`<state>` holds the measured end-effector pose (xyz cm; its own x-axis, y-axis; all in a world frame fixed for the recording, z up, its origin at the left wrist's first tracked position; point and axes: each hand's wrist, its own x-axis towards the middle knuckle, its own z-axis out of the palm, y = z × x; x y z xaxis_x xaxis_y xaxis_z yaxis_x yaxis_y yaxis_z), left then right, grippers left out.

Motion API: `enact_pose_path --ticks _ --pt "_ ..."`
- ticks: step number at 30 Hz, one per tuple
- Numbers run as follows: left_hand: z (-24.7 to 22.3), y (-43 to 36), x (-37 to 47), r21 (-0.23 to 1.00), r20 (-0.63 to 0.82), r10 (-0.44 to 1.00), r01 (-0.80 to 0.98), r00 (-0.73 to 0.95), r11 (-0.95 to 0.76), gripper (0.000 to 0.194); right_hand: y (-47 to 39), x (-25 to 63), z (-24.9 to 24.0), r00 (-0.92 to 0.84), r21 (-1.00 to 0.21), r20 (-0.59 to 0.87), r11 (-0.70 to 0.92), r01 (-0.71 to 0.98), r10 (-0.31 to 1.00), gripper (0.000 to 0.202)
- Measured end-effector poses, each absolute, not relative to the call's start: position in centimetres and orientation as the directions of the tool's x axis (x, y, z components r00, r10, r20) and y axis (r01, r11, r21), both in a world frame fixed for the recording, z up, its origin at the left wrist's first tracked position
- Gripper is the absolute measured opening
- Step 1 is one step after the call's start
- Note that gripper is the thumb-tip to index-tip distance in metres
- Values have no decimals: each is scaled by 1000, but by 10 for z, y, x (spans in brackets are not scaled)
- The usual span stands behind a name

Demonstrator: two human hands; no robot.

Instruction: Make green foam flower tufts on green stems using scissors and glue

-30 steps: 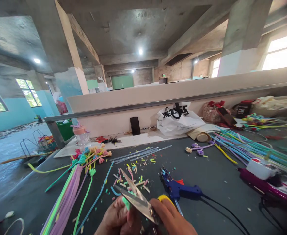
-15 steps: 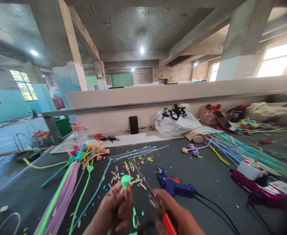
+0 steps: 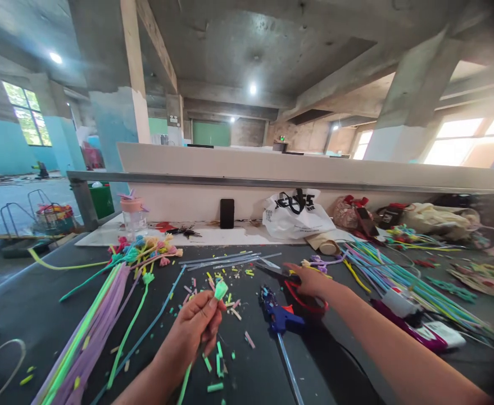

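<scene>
My left hand (image 3: 200, 320) pinches a light green fuzzy pipe-cleaner bud (image 3: 220, 289) between thumb and fingers, its green stem (image 3: 185, 385) hanging below the hand. To the right, my right hand (image 3: 312, 279) stretches across the table with its fingers at the red-handled scissors (image 3: 308, 301). The scissors' blades point left, low over the tabletop, and the hand partly hides the handles. In front of this hand lies a blue glue gun (image 3: 282, 318) with a clear glue stick (image 3: 289, 365) trailing from its rear. Cut green pieces (image 3: 218, 360) are scattered beside my left hand.
Purple and green pipe cleaners (image 3: 90, 326) lie at left, several finished buds (image 3: 145, 250) behind them. Clear glue sticks (image 3: 225, 260) lie further back. A phone (image 3: 227, 214) and a white bag (image 3: 297, 216) stand against the partition. Blue pipe cleaners (image 3: 390, 275) and a purple device (image 3: 424, 326) are at right.
My right hand has carried the scissors from beside the green bud forward and right, down to the tabletop beyond the glue gun. My left hand still holds the bud, slightly higher.
</scene>
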<state>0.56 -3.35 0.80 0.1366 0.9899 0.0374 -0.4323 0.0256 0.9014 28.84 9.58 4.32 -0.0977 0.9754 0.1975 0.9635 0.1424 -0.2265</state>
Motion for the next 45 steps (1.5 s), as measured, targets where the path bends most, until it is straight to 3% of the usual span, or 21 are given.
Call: enact_pose_path --ticks 4,8,10,11,13,15,23,27,33,45 --pt "5 -33 8 934 53 989 -358 138 0 32 70 266 54 -142 -321 225 211 923 964 41" --pt "4 -35 17 955 74 981 -295 179 -19 32 13 215 39 -323 -519 226 394 758 919 33" --pt "6 -36 23 969 99 970 -245 221 -43 31 -8 195 25 -377 -834 249 396 385 892 33" --pt "7 -37 26 976 111 962 -210 250 -58 30 -14 188 20 -371 -899 260 364 244 892 36" --pt "12 -38 32 988 119 948 -127 294 -84 28 -19 182 13 -357 -955 271 295 14 894 43" --pt "16 -38 37 993 116 944 -31 307 -112 26 -18 186 12 -350 -963 268 253 -88 898 47" --pt "11 -33 53 925 191 954 283 230 -254 23 -15 213 8 -357 -972 233 214 -95 904 41" --pt "0 -33 59 961 116 941 204 319 -187 26 -15 216 5 -424 -985 174 152 -86 889 30" --pt "-5 -31 46 997 -43 864 -34 501 69 25 -15 222 9 -507 -995 94 89 -33 857 23" --pt "-5 -33 41 973 -176 784 -15 596 229 25 -17 218 0 -541 -1000 9 9 -3 841 23"
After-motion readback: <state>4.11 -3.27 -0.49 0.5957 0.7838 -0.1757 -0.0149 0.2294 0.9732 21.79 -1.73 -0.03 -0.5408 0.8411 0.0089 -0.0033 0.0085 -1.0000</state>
